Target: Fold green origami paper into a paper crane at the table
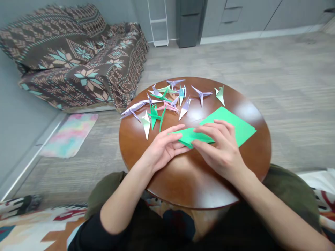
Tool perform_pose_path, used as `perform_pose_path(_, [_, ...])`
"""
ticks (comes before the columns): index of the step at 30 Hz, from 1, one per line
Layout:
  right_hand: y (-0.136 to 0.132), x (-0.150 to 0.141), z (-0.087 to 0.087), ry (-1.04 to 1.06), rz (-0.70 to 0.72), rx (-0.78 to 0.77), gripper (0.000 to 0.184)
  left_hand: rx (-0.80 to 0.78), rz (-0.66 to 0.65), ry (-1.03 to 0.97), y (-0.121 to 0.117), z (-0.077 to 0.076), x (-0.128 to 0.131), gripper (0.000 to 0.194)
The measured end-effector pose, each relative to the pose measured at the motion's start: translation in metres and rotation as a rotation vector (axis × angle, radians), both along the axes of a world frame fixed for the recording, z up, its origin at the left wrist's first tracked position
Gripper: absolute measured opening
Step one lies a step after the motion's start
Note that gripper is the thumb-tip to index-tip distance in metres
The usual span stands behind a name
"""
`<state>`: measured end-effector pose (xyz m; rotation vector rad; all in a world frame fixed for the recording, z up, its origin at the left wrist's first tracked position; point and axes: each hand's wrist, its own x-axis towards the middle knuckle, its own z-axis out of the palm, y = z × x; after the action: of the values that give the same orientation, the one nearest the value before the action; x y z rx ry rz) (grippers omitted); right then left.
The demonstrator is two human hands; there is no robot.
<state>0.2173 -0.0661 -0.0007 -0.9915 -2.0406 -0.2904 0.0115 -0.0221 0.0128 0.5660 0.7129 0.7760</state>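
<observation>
Between my two hands is a folded piece of green origami paper [187,135], held just above the table. My left hand [167,144] grips its left end, with the thumb on top and the fingers underneath. The fingertips of my right hand [220,146] pinch its right part near the middle fold. Behind my right hand, flat green paper sheets [239,125] lie on the table, partly covered by that hand. Several folded paper cranes in lilac, green, white and pink lie beyond my left hand, among them a green crane [154,115] and a pink crane [167,107].
The round brown wooden table [193,188] stands close to my knees. Near its far edge lie a lilac crane [201,94] and a pale green crane [220,94]. A sofa [91,69] under a patterned cover is at the left, with a pastel mat [70,136] on the floor.
</observation>
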Motion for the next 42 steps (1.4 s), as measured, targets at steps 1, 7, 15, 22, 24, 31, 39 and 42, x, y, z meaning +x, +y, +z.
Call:
perform_pose_path(1, [-0.001, -0.001, 0.0, -0.004, 0.006, 0.003, 0.024, -0.012, 0.018, 0.005, -0.001, -0.001, 0.002, 0.044])
perform_pose_path(7, [-0.002, -0.006, 0.002, 0.091, -0.051, -0.054, 0.024, -0.046, 0.154, -0.033, -0.006, -0.005, 0.018, 0.043])
perform_pose_path(15, [-0.009, -0.014, -0.007, 0.71, -0.101, -0.425, 0.014, -0.006, 0.263, -0.173, -0.017, 0.002, 0.033, 0.013])
perform_pose_path(22, [-0.018, -0.018, -0.016, 0.93, 0.105, -0.698, 0.015, 0.138, 0.332, -0.086, -0.032, -0.01, 0.032, 0.037])
perform_pose_path(24, [-0.022, -0.017, -0.017, 0.901, 0.138, -0.753, 0.013, 0.237, 0.353, 0.033, -0.035, -0.017, 0.03, 0.039])
perform_pose_path(31, [-0.027, 0.005, -0.017, 0.915, 0.125, -0.829, 0.011, 0.438, 0.224, 0.197, -0.036, -0.024, 0.022, 0.044])
perform_pose_path(39, [-0.023, 0.013, -0.018, 1.051, 0.211, -0.848, 0.007, 0.573, 0.115, 0.26, -0.036, -0.021, 0.025, 0.026])
perform_pose_path(42, [-0.024, 0.013, -0.018, 1.045, 0.238, -0.872, 0.009, 0.534, 0.13, 0.267, -0.035, -0.022, 0.023, 0.029])
